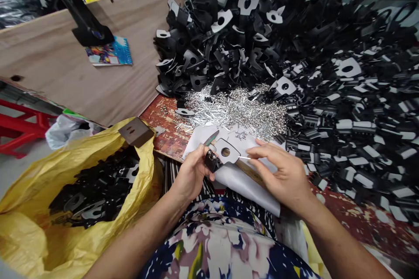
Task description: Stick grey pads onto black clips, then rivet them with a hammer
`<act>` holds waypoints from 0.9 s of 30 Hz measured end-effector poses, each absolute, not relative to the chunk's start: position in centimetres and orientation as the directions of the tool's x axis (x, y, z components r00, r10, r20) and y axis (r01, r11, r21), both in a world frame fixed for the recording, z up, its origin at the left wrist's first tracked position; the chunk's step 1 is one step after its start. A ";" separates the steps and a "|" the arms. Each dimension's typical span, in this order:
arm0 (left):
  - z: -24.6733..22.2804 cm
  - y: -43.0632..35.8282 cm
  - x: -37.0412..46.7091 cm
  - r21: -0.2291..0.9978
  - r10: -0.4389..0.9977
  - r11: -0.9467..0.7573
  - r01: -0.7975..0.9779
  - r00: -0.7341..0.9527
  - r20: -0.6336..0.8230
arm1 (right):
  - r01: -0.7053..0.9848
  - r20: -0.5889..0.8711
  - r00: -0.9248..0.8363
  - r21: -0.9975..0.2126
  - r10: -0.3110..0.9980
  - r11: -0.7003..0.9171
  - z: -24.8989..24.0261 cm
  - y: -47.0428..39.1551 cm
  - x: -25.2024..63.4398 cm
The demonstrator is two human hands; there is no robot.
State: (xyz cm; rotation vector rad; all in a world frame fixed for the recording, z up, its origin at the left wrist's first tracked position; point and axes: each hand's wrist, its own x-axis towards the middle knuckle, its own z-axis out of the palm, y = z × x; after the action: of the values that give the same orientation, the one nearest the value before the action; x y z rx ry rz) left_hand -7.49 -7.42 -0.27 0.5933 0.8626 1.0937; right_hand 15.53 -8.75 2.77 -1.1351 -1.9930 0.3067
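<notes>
My left hand is closed on a black plastic part at the front edge of the table. Joined to it or lying against it is a flat grey-faced plate with a round hole. A thin pin is pinched between the thumb and fingers of my right hand, its tip close to the plate's right side. Behind both hands lies a heap of silver pins. A few small dark pins rest on the grey sheet beneath.
Black parts are piled high at the back, with more spread along the right. A yellow bag holding black pieces stands at the left, a brown block on its rim. A wooden board rises behind it.
</notes>
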 end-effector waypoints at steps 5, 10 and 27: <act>-0.7 -7.5 -6.4 0.800 0.925 0.380 -0.464 0.193 -0.327 | 0.504 0.547 -0.362 -0.567 0.755 0.652 3.3 -9.3 12.1; -1.0 -8.0 -6.4 0.794 0.922 0.386 -0.470 0.187 -0.338 | 0.487 0.549 -0.377 -0.568 0.746 0.664 2.6 -8.6 11.4; -1.1 -8.4 -4.7 0.692 0.920 0.308 -0.653 0.018 -0.392 | 0.627 0.561 -0.597 -0.119 0.573 0.770 3.7 -8.6 8.9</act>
State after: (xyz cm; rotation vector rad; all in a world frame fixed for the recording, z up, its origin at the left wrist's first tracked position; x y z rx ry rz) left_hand -4.69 -8.40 -1.07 0.3595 0.9223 1.2625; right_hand 8.90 -8.65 3.73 -0.8933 -2.3721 -0.1205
